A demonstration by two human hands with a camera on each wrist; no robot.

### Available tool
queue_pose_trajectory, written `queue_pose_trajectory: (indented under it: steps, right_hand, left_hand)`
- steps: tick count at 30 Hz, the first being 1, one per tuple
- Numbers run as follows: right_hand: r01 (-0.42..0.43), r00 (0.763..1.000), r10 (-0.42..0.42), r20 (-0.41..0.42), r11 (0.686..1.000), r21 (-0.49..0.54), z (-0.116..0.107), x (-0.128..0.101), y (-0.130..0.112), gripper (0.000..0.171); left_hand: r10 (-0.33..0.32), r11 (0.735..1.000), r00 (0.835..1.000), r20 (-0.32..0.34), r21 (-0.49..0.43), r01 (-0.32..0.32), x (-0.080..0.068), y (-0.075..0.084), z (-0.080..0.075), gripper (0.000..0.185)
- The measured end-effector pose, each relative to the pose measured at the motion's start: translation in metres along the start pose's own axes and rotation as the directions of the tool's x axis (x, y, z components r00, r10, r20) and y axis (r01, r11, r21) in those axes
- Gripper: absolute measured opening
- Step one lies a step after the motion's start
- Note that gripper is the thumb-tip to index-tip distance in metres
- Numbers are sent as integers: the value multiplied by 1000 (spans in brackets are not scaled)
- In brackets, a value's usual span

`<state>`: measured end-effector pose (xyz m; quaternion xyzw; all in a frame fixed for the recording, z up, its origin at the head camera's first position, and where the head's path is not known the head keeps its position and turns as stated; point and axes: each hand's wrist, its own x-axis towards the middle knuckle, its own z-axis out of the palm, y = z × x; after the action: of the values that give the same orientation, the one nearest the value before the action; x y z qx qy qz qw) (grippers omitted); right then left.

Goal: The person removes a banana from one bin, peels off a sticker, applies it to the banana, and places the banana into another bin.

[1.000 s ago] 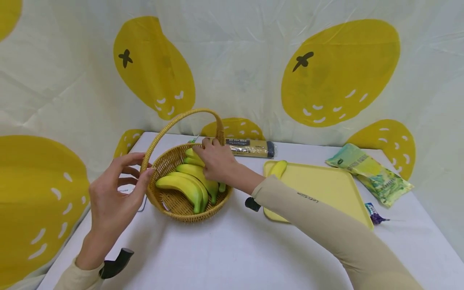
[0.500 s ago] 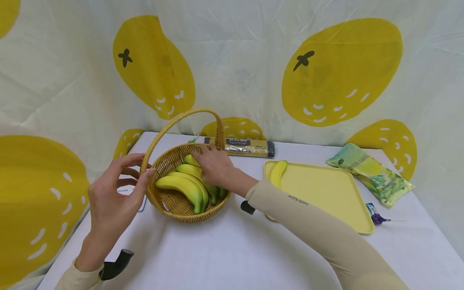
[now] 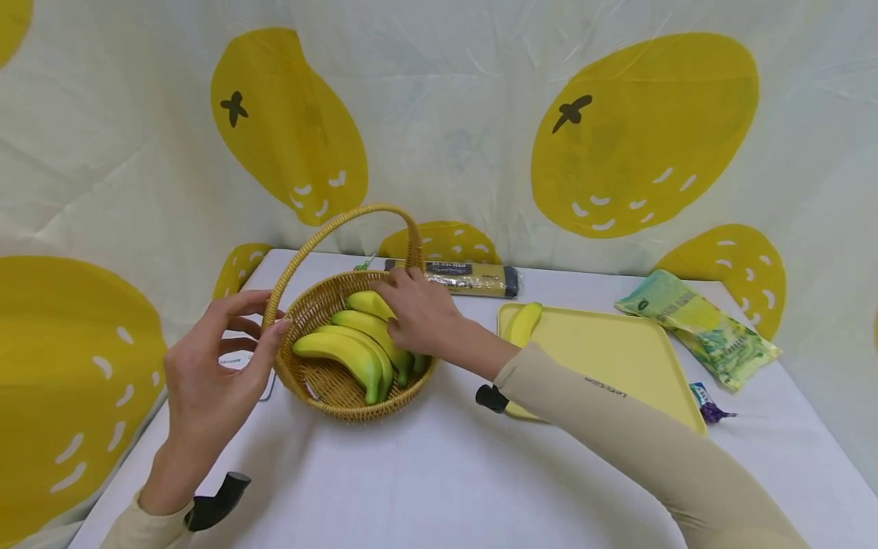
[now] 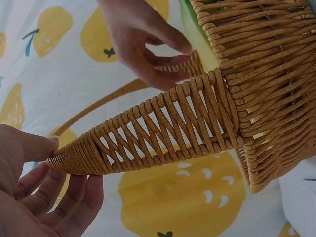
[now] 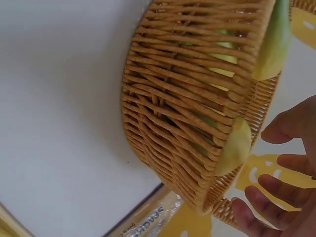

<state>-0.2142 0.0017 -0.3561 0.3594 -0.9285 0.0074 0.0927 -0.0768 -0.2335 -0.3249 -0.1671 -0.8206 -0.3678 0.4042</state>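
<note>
In the head view, my left hand pinches the left side of the arched handle of a wicker basket between thumb and fingers. The left wrist view shows the same hand with its thumb on top of the handle. Several yellow bananas with green ends lie side by side in the basket. At the basket's right rim, my right hand is over the back bananas. The right wrist view shows this hand with fingers spread and nothing between them, beside a banana.
Right of the basket is a yellow tray with one banana at its left. Farther right lie a green-yellow bag and a purple lollipop. Behind the basket stretches a gold package. A card lies partly behind my left hand.
My right hand has shifted slightly right, off the rear banana, which now lies more exposed beside the others in the basket. The left hand stays on the handle.
</note>
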Motion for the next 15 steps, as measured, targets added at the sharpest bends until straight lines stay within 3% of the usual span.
queue_pose_trajectory:
  steps: [8,15]
  right_hand:
    - [6,997,-3,-81,999,39,-14,-26,11,56]
    - [-54,992,64,-113,995,85,-20,-40,27,56]
  left_hand:
    - [-18,1000,1000,4,-7,18,1,1,0,51]
    - [-29,1000,999,24,4,28,0,-1,-2,51]
